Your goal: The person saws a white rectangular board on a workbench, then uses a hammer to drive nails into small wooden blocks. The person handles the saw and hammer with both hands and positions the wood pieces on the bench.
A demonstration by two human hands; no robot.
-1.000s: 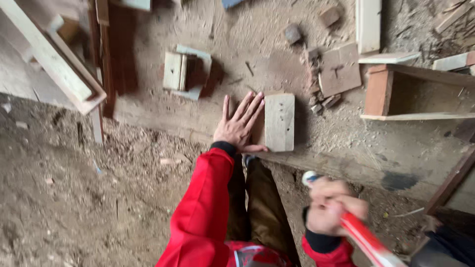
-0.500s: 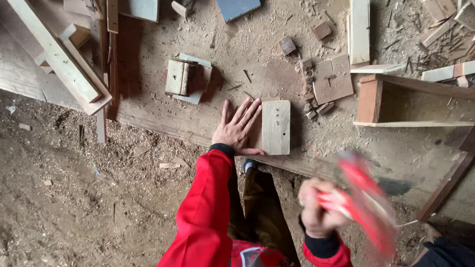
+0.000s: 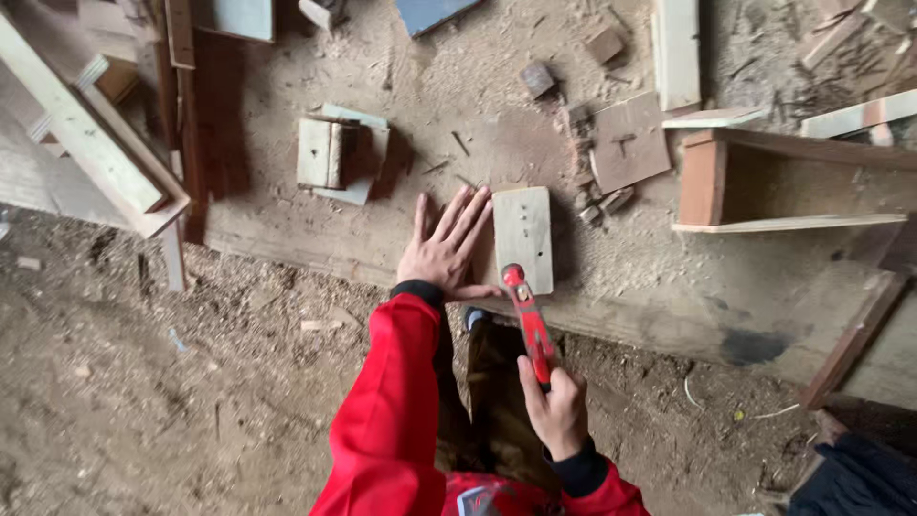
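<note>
Right hand [image 3: 557,413] low in the view, fingers wrapped tight around the handle of a red-handled hammer [image 3: 528,320], and the hammer's head sits right at the near end of the pale rectangular wooden block [image 3: 522,237]. Whether the head touches the wood, hard to tell from here. Left hand [image 3: 447,250] is flat and open, fingers spread on the sawdust-covered wooden table [image 3: 669,287], thumb pressed along the block's near left edge, bracing it. Red sleeves on both arms, dark cuffs at the wrists. Below the table edge, dirt floor [image 3: 143,411] thick with shavings and chips.

Moving further out: to the left of the spread hand, a small box-like piece of pale wood [image 3: 330,158] lies on the table, well apart from the block. To the right, a flat brown square board [image 3: 629,143] with small scraps beside it, and next to that an open wooden frame with a reddish end piece [image 3: 764,182]. Far left, long pale planks [image 3: 86,143] slant across the corner. At the top, a pale upright plank [image 3: 676,48].
</note>
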